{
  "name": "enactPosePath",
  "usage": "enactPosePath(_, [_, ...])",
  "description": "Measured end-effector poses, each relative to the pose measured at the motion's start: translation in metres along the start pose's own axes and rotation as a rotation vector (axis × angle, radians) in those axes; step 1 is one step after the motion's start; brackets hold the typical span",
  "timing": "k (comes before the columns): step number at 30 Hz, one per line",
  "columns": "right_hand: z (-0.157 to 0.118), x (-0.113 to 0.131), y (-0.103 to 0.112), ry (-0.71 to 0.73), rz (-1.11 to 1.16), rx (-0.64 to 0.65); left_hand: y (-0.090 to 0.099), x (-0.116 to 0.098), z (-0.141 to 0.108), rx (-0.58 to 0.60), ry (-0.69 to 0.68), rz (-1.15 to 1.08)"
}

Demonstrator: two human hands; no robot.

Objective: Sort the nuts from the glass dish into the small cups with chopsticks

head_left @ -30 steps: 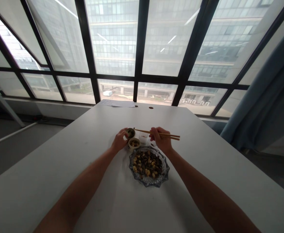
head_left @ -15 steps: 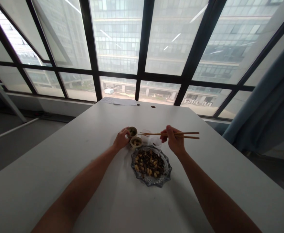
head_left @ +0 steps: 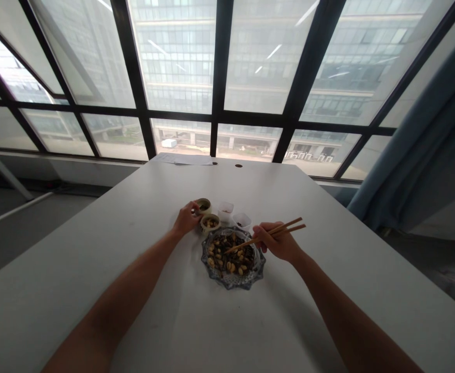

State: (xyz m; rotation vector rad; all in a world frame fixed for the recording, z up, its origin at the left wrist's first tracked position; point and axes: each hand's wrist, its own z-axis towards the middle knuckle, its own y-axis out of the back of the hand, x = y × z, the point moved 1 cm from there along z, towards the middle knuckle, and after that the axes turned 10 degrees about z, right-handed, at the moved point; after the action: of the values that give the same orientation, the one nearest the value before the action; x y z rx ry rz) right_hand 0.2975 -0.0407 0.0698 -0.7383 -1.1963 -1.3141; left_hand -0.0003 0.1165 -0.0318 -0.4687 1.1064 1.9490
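The work looks only partly done, with some pieces in the 4 small cups (head_left: 225, 218) and many in the glass bowl (head_left: 235, 283), just left of the right hand (head_left: 276, 241), its grip closed on chopsticks (head_left: 246, 243) reaching in, while the left hand (head_left: 186, 218) touches the farthest-left cup (head_left: 206, 211), hold unclear.

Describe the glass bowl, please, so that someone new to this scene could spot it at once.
Start at the big white table before the windows. Between the person's forearms sits the glass bowl, with the chopsticks in the right hand angled over it. It is far larger than the small cups and clear containers just beyond it, and it alone has a jagged, pointed rim.
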Motion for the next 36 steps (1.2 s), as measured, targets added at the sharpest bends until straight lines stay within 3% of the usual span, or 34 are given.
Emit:
enactPosePath(6, [-0.005, -0.001, -0.003, 0.061, -0.085, 0.032, 0.001, 0.001, 0.000, 0.008, 0.031, 0.012])
enactPosePath(16, [-0.005, 0.002, -0.009, -0.024, 0.020, -0.051, 0.001, 0.001, -0.001, 0.007, 0.014, 0.034])
enactPosePath(22, [0.000, -0.013, -0.001, -0.119, 0.206, -0.195, 0.000, 0.003, 0.000, 0.011, 0.019, 0.067])
enactPosePath(29, [0.006, -0.026, 0.014, -0.125, 0.394, -0.314, 0.001, -0.001, 0.000, -0.011, -0.036, 0.064])
enactPosePath(32, [0.004, -0.020, 0.012, -0.121, 0.325, -0.293, 0.003, -0.002, 0.000, -0.011, -0.048, 0.066])
enactPosePath(36, [0.000, -0.010, 0.003, -0.117, 0.173, -0.170, 0.002, -0.001, 0.000, -0.007, -0.043, 0.072])
